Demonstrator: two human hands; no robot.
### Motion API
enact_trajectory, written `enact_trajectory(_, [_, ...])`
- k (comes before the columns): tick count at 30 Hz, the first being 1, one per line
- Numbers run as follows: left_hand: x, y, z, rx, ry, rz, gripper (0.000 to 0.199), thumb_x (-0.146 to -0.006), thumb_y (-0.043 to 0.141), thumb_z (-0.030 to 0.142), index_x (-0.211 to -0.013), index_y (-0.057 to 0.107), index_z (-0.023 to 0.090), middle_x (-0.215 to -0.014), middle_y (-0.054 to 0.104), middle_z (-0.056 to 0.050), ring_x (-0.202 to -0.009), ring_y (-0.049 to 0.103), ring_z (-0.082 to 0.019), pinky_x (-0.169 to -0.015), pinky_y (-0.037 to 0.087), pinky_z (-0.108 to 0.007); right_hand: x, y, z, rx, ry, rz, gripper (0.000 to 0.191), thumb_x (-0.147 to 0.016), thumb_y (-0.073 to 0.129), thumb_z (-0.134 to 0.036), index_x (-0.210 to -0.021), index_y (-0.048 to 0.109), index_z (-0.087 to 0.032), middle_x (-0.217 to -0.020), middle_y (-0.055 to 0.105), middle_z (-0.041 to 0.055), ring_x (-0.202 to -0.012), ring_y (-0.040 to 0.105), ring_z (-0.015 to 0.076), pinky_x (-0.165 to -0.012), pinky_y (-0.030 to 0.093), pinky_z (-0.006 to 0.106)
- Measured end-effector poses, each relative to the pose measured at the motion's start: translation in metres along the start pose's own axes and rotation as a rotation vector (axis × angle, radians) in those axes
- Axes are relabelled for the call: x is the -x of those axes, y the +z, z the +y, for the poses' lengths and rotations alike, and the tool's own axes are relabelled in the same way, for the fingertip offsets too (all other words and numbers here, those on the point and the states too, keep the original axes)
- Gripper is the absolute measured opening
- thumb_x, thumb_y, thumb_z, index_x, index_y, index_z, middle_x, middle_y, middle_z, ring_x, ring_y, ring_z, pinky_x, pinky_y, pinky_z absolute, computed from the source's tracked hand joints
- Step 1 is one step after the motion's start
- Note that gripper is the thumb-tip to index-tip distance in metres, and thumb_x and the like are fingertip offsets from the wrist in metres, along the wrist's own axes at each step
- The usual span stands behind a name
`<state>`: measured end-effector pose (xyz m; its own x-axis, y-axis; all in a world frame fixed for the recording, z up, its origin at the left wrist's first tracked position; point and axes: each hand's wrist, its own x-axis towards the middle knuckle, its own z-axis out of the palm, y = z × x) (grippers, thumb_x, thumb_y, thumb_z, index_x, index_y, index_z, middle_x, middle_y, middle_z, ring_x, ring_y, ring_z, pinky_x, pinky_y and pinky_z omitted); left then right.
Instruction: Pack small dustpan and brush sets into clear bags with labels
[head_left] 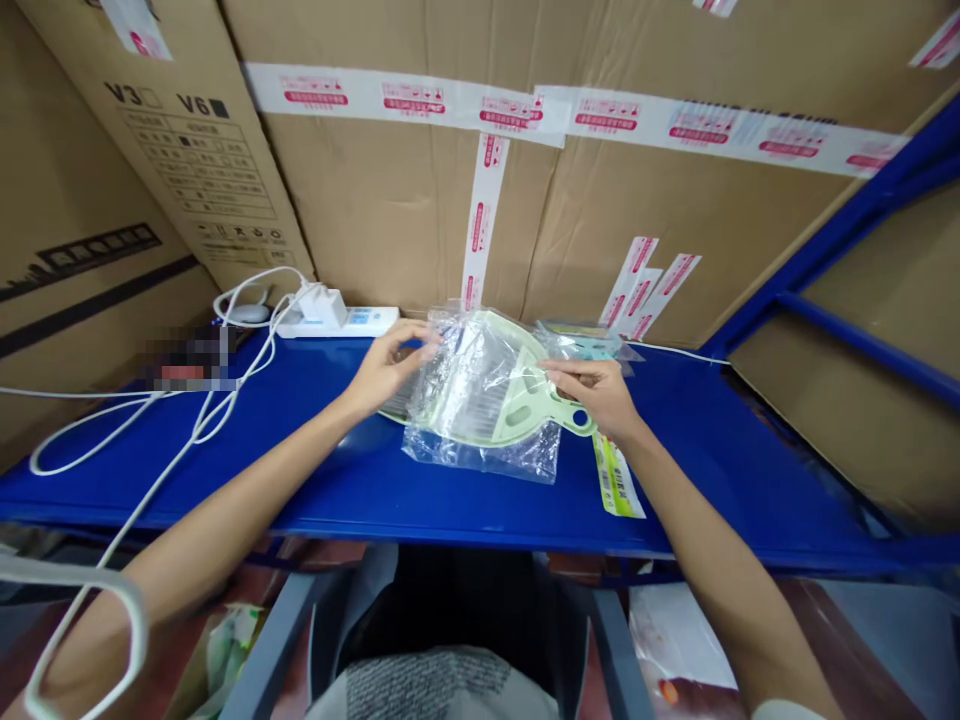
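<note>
A light green plastic piece with slots and a round hole in its handle (519, 416) lies over the blue table, partly inside a clear plastic bag (480, 462). The handle end is gripped by my right hand (596, 395), thumb and fingers pressed together on it. At the other end, my left hand (391, 365) has its thumb and fingertips closed at the bag's upper left edge. A dark comb-like part shows under that hand. From below the handle hangs a yellow-green and white label (618, 478).
Behind the bag lies another clear packet with a light blue item (592, 343). A white power strip (371, 321) with a plug and looping white cables (214, 415) occupies the left. Cardboard boxes (390, 210) stand along the back of the blue table (465, 515).
</note>
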<state>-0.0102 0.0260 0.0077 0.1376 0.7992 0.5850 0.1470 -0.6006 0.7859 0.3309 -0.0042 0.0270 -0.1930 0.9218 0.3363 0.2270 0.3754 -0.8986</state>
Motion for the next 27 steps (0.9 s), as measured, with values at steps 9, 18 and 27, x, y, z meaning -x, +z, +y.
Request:
enact_trajectory(9, [0.01, 0.014, 0.009, 0.167, -0.26, -0.179, 0.032, -0.077, 0.089, 0.047, -0.074, 0.076, 0.017, -0.1, 0.073, -0.008, -0.097, 0.066, -0.025, -0.095, 0.05, -0.039, 0.006, 0.014, 0.003, -0.028, -0.03, -0.041, 0.024, -0.086, 0.084, -0.043, -0.104, 0.091, -0.028, -0.083, 0.081, 0.0043, -0.056, 0.048, 0.0107, -0.052, 0.041, 0.029])
enact_trajectory(18, [-0.011, -0.016, 0.004, 0.435, -0.574, 0.123, 0.018, -0.066, 0.085, 0.027, -0.075, 0.078, 0.014, -0.08, 0.075, -0.007, -0.079, 0.072, -0.026, -0.082, 0.059, -0.04, -0.004, 0.01, 0.009, -0.065, -0.054, 0.29, 0.021, -0.079, 0.086, -0.037, -0.096, 0.09, -0.026, -0.095, 0.085, 0.0067, -0.075, 0.071, 0.0219, -0.068, 0.059, 0.038])
enact_trajectory(27, [-0.024, -0.059, -0.027, 0.293, -0.97, -0.075, 0.014, -0.069, 0.09, 0.011, -0.078, 0.079, 0.01, -0.085, 0.08, -0.018, -0.074, 0.075, -0.027, -0.067, 0.063, -0.037, -0.028, -0.052, 0.015, -0.241, -0.183, 0.783, 0.04, -0.069, 0.086, -0.035, -0.104, 0.07, -0.026, -0.087, 0.071, -0.001, -0.063, 0.063, 0.0143, -0.052, 0.055, 0.029])
